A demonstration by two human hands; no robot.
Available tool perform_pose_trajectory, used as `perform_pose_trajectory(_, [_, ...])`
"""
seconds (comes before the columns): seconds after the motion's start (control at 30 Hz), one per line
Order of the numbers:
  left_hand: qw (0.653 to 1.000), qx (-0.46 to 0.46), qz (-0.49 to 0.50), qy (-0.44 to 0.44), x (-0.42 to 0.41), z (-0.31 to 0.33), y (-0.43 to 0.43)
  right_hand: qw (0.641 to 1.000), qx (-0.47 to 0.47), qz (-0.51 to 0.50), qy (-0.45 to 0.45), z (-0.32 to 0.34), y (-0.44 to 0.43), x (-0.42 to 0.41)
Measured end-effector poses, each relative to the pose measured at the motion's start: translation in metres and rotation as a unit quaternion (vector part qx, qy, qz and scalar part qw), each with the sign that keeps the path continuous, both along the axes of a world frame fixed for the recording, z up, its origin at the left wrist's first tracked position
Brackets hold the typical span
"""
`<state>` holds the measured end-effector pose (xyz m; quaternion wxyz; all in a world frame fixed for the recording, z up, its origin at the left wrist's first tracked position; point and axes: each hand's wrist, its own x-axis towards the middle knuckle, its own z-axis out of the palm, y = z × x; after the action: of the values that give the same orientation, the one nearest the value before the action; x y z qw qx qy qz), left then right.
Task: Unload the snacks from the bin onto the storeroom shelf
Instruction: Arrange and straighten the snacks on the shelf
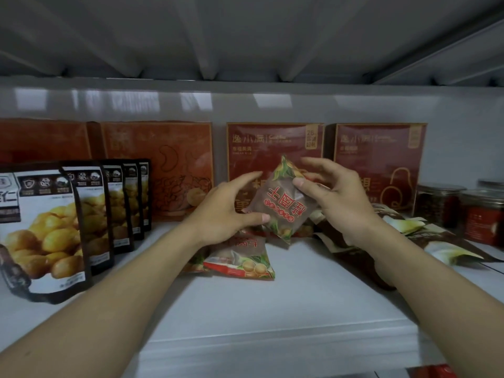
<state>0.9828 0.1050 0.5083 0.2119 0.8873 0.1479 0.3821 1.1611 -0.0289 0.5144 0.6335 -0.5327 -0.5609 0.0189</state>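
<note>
Holding one dried longan pouch (283, 203) in both hands, lifted off the shelf (272, 309), in front of the red gift boxes (272, 143) at the back. The pouch is tilted and its red print reads upside down to me.

Hands: left hand (229, 211) grips the lower left edge, thumb on the front, fingers behind. Right hand (335, 195) pinches the upper right, thumb on the face and fingers spread past the top corner. The hands are apart, with the pouch bridging them.

Context: a second longan pouch (242, 261) lies flat just below and nearer me. Standing chestnut pouches (54, 227) run in a file on the left. Flat brown packets (436, 241) and clear jars (439, 203) are on the right. The bin is not in view.

Step in hand, as I judge it: placing this pouch.

Notes for doing it well:
- Turn the pouch so the print is upright before setting it down.
- Lower it beside or onto the second pouch, to keep like with like.
- Keep it clear of the gift boxes so none is knocked.
- The film looks slick and the fill soft. Hold by the edges and let go only once it rests.
- Leave the bare front strip free for later items.
</note>
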Motion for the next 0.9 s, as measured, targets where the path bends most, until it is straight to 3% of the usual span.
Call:
perform_pose_trajectory(0.13, [0.99,-0.1,-0.097,-0.012,0.0,0.001,-0.011,0.997,0.016,0.006,0.08,0.002,-0.002,-0.005])
perform_pose_trajectory(0.37, [0.975,-0.182,-0.099,-0.077,-0.001,0.001,-0.015,0.981,-0.007,0.065,0.181,0.003,-0.006,-0.005])
perform_pose_trajectory(0.57, [0.921,-0.289,-0.108,-0.238,-0.002,0.01,-0.021,0.982,-0.084,0.112,0.127,0.003,-0.011,-0.014])
perform_pose_trajectory(0.73, [0.923,-0.287,-0.104,-0.235,-0.002,0.011,-0.028,0.987,-0.118,0.09,0.063,-0.001,-0.008,-0.023])
perform_pose_trajectory(0.9, [0.924,-0.303,-0.099,-0.209,0.001,0.008,-0.027,0.988,-0.068,0.054,0.131,-0.001,-0.005,-0.018])
